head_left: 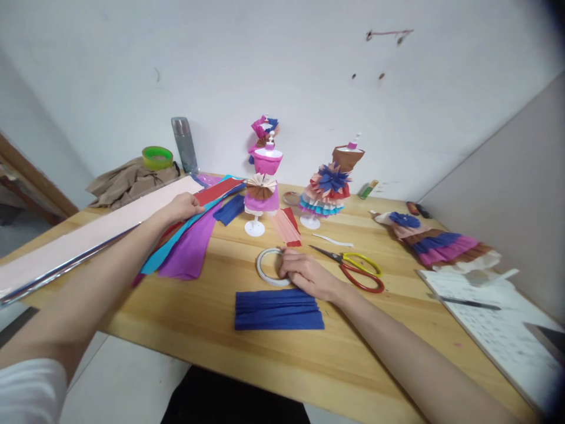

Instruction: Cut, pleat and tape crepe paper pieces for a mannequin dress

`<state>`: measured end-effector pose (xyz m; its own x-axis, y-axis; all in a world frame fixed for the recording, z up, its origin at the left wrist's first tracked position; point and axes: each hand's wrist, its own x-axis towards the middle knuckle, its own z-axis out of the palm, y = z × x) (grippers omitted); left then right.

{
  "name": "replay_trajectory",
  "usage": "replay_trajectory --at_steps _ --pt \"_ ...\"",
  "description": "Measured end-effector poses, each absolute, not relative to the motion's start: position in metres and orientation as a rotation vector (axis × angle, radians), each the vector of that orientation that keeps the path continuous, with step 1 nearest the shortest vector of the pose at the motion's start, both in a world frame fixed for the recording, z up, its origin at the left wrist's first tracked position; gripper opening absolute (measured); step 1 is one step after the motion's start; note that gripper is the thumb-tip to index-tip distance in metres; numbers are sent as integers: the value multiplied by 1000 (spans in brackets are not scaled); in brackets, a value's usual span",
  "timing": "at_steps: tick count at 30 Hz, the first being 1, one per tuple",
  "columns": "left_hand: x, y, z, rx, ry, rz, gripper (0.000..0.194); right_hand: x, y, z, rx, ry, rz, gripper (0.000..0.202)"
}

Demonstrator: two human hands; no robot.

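My right hand [306, 274] has its fingers curled round the right side of a white roll of tape [260, 268] lying on the table. Just below it a pleated dark blue strip of crepe paper [279, 311] lies flat. My left hand [186, 207] is closed over a fanned pile of crepe paper, at the red sheet [223, 191]. Turquoise paper [161, 254] and purple paper [189, 253] spread beneath it, and a long pale pink sheet [97, 235] runs under the forearm. Scissors [353, 268] with yellow and red handles lie right of my right hand.
Small dress forms stand at the back: a pink-dressed one [268, 162], another behind it, and a brown-topped one [348, 159]. A ruffled paper dress [450, 241] and a white board [481, 330] lie right. A flask [184, 144] and green tape roll [158, 158] are back left.
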<state>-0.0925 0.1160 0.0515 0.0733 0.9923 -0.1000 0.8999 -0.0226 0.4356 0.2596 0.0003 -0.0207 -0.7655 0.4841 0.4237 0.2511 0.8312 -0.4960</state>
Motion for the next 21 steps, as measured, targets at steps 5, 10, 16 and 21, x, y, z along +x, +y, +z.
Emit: replay_trajectory --at_steps 5,10,16,21 --pt "-99 121 55 2043 1941 367 32 260 0 -23 -542 -2458 553 33" --pt "-95 108 45 2287 1961 18 32 258 -1 -21 -539 -2455 516 30" --pt "-82 77 34 2323 2095 -239 34 234 -12 1 -448 -2430 461 21" --pt "-82 73 35 2345 2114 -340 37 182 -10 14 -477 -2635 263 32"
